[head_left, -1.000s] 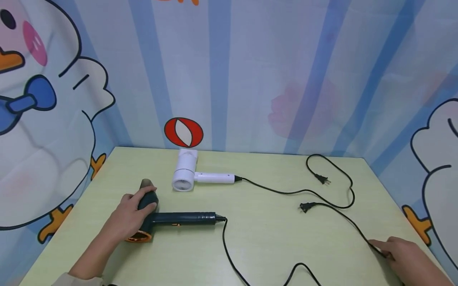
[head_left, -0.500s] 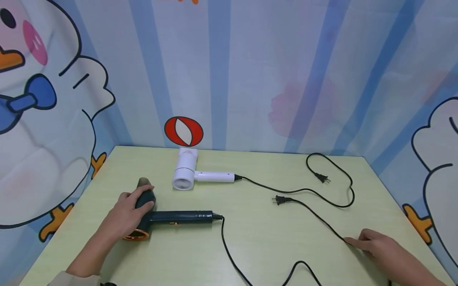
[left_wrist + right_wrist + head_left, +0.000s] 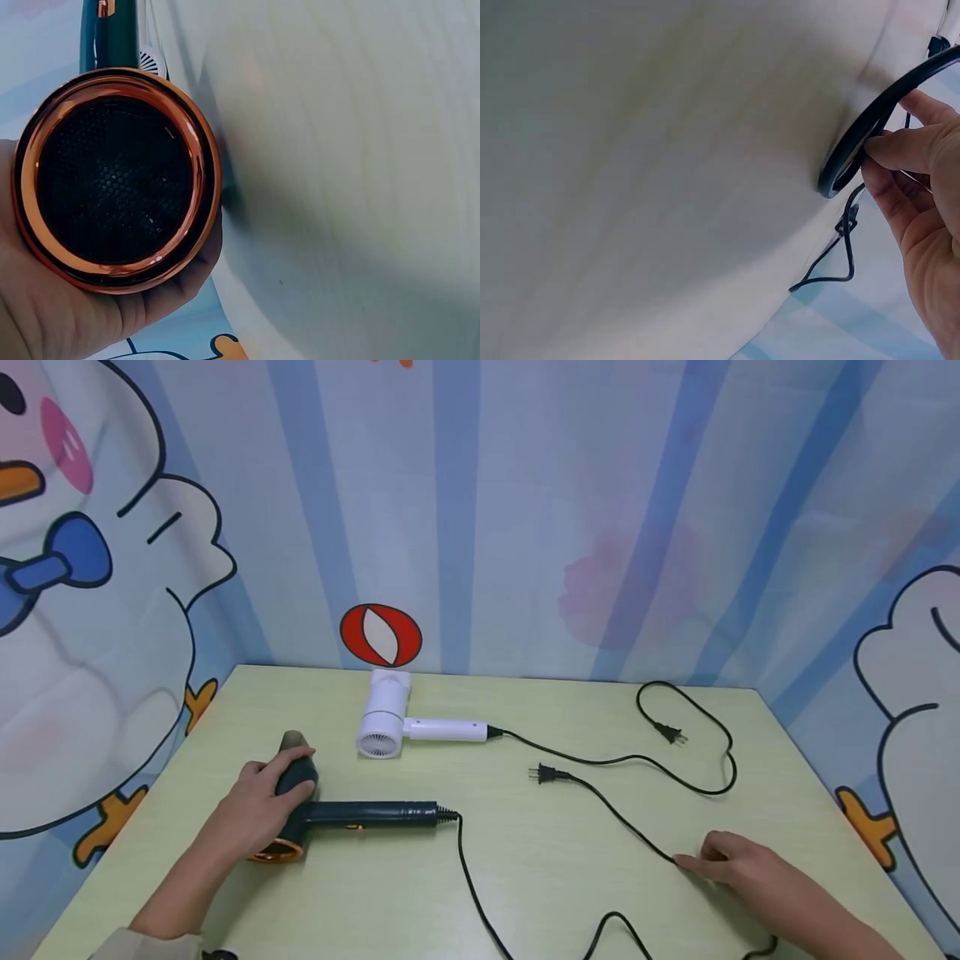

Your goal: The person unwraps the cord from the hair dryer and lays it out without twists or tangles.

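A dark green hair dryer (image 3: 375,814) with a copper-coloured rim lies on the near left of the table, its handle pointing right. My left hand (image 3: 255,810) grips its barrel from the left; the left wrist view shows the copper ring and dark grille (image 3: 112,180) close up, with fingers curled round below. My right hand (image 3: 750,877) pinches the dryer's black power cord (image 3: 877,112) between thumb and fingers at the right. The cord runs from there up and left to its two-pin plug (image 3: 547,773), which lies near the middle of the table.
A white hair dryer (image 3: 386,718) lies at the back left, its cord (image 3: 615,762) running right to a looped end with a plug (image 3: 670,732). The pale table (image 3: 525,860) meets a printed striped curtain (image 3: 510,527) behind.
My right hand has moved left with the cord, and the plug has slid left from the right side toward the middle. My left hand keeps its grip, with the dryer shifted slightly left in view.
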Demonstrator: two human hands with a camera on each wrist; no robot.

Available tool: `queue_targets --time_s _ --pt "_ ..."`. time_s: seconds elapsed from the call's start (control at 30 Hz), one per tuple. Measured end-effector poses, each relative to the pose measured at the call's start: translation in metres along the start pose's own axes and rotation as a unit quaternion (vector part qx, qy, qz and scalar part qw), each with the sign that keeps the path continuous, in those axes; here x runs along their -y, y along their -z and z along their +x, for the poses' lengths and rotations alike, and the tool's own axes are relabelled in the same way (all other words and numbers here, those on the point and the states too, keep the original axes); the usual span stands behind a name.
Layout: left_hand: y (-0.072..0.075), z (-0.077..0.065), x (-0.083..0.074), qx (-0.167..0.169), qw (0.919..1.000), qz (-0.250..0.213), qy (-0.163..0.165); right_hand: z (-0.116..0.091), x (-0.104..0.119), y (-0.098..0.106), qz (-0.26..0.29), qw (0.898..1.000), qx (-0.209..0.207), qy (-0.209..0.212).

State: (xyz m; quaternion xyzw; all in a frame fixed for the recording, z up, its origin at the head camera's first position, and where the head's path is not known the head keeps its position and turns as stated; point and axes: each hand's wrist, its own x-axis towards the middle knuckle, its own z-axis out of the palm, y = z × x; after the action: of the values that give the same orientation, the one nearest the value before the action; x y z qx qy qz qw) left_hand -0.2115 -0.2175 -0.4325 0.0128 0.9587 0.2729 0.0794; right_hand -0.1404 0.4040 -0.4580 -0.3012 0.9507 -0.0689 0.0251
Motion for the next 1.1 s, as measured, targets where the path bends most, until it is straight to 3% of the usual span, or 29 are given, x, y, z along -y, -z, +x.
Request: queue_targets --time_s 0.13,0.3,0.47,0.53,0.67,0.73,0.83,0.9,1.1 --pt "0.001 0.001 0.001 0.002 1.0000 0.002 -0.001 0.006 -0.003 -0.001 -0.005 0.999 -0.035 0.024" --pt "0.002 0.004 0.004 0.005 1.0000 0.003 0.003 0.009 -0.005 0.000 -0.012 0.998 -0.066 0.002" --pt "0.004 0.005 0.006 0.002 1.0000 0.006 0.003 0.005 0.000 0.004 -0.023 0.995 -0.067 -0.070" --pt "0.004 0.004 0.007 0.001 1.0000 0.006 0.002 0.002 0.004 0.006 -0.029 0.991 -0.059 -0.118" --pt "0.005 0.005 0.007 0.001 1.0000 0.006 0.001 -0.007 0.009 0.011 0.001 0.971 0.012 -0.239" --pt "0.005 0.005 0.007 0.001 1.0000 0.008 0.002 -0.011 0.011 0.012 0.034 0.951 0.061 -0.303" --pt "0.005 0.006 0.008 0.002 0.9999 0.010 0.006 -0.017 0.016 0.012 0.080 0.923 0.111 -0.359" --pt "0.005 0.006 0.008 0.003 0.9999 0.012 0.008 -0.020 0.020 0.010 0.095 0.918 0.111 -0.369" --pt "0.004 0.007 0.009 0.003 0.9999 0.014 0.006 -0.022 0.025 0.005 0.092 0.915 0.093 -0.381"
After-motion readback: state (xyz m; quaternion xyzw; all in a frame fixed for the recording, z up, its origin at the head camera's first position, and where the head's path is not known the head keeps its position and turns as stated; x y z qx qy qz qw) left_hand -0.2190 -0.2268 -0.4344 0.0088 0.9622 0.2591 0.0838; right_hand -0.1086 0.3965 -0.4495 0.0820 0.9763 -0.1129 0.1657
